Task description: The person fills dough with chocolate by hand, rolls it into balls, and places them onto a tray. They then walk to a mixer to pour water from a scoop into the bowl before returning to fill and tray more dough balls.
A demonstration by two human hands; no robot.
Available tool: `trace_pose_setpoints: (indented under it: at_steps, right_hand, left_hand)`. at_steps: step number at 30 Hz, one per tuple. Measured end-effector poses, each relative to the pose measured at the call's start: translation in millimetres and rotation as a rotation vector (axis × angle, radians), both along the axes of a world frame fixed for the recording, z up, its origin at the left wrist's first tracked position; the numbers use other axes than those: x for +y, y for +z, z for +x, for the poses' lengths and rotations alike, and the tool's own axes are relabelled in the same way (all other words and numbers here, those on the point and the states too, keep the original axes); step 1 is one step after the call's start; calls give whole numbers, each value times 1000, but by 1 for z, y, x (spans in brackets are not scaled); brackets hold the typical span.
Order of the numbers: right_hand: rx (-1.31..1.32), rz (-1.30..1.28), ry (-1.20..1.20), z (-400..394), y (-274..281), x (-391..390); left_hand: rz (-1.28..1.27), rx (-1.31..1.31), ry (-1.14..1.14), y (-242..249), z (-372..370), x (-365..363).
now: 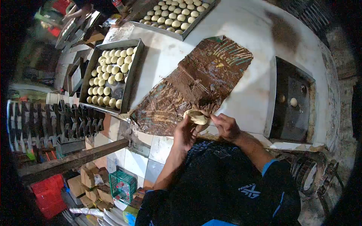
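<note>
My left hand (pixel 184 132) is closed around a flattened piece of dough (pixel 200 119), cupped, with a brown hollow or filling showing at its top. Close against its right side is my right hand (pixel 227 127), its fingers pinched together. Something pale and thin shows at those fingertips, too small to make out. Just beyond both hands, a patterned sheet (pixel 158 113) lies on the table, with a thick mound of brown paste (pixel 192 81) spread across it.
At the left stands a metal tray (pixel 141 51) of dough balls; another tray (pixel 183 37) of them is at the back. A dark tray (pixel 274 98) at the right holds a dough ball (pixel 293 102). Below left are a wooden beam (pixel 75 160) and a green crate (pixel 122 188).
</note>
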State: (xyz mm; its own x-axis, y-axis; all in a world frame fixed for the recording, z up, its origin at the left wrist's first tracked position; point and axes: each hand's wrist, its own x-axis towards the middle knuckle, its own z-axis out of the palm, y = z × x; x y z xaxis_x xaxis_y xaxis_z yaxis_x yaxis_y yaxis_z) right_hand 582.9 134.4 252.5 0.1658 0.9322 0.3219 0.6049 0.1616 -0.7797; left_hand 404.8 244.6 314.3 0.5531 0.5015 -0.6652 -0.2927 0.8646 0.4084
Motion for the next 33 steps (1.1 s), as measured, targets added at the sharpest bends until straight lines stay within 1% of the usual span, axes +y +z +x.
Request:
trace_pose_setpoints:
  at_steps: [1, 2, 3, 4, 5, 6, 7, 9, 10, 11, 12, 13, 15, 16, 17, 18, 19, 21, 22, 23, 25, 26, 27, 29, 30, 31, 33]
  right_hand:
    - [-175, 6, -15, -1, -1, -1]
    - [-253, 17, -25, 0, 4, -1]
    - [-260, 30, -22, 1, 1, -2]
    - [-323, -12, -68, 3, -8, -7]
    - [-385, -53, -115, 6, -15, -11]
    - [-335, -269, -161, 11, -20, -18]
    - [-338, -259, -161, 8, -17, -14]
    - [-526, 104, -197, 4, 0, -3]
    - [-382, 43, -189, -13, 14, 6]
    - [-107, -45, -96, -31, 42, 17]
    - [260, -177, -30, -54, 72, 26]
    - [256, -31, 35, -71, 87, 34]
    - [134, 56, -6, -111, 115, 43]
    - [138, 60, 10, -130, 132, 44]
    - [41, 140, -20, -148, 149, 42]
    - [-56, 218, -50, -164, 159, 40]
    - [-53, 213, -33, -178, 161, 36]
    - [-137, 433, -31, -204, 162, 25]
    - [-186, 532, 1, -212, 167, 20]
    - [-187, 519, 13, -221, 175, 10]
    - [-19, 492, 273, -238, 189, -7]
    - [20, 450, 272, -245, 189, -13]
    - [13, 436, 273, -251, 192, -21]
    - [498, -251, 305, -261, 202, -36]
    - [754, -489, 338, -265, 204, -40]
    - [748, -494, 335, -272, 202, -45]
    - [394, 59, 251, -283, 195, -53]
  left_hand:
    - [24, -6, 15, 0, -1, 2]
    - [50, -11, 30, -1, -4, 3]
    - [61, -19, 34, -6, -8, 4]
    - [130, 7, 89, -16, -15, 4]
    - [199, 34, 143, -12, -19, 5]
    - [218, 55, 193, -4, -27, 3]
    - [259, 3, 203, -9, -38, 6]
    - [274, -123, 252, 3, -46, 6]
    - [276, -125, 257, 8, -50, 4]
    - [367, -215, 202, 13, -52, 0]
    - [462, -305, 147, 16, -55, -4]
    - [553, -341, 118, 18, -58, -11]
    - [1079, 127, 156, 2, -61, -30]
    - [1437, 360, 100, 11, -70, -33]
    - [1822, 841, 8, 40, -83, -42]
    - [1726, 711, 55, 41, -96, -49]
    - [1625, 581, 101, 42, -108, -58]
    - [1343, 319, 250, 63, -137, -74]
    - [1195, 137, 373, 73, -153, -84]
    - [1083, -124, 488, 77, -168, -91]
    - [1067, -268, 432, 71, -209, -101]
    - [1237, -102, 412, 67, -223, -103]
    - [1223, -107, 417, 64, -230, -109]
    - [1354, -22, 512, 60, -239, -123]
    - [1501, 131, 544, 57, -244, -126]
    - [1679, 237, 526, 58, -249, -127]
    - [1784, 474, 543, 60, -251, -136]
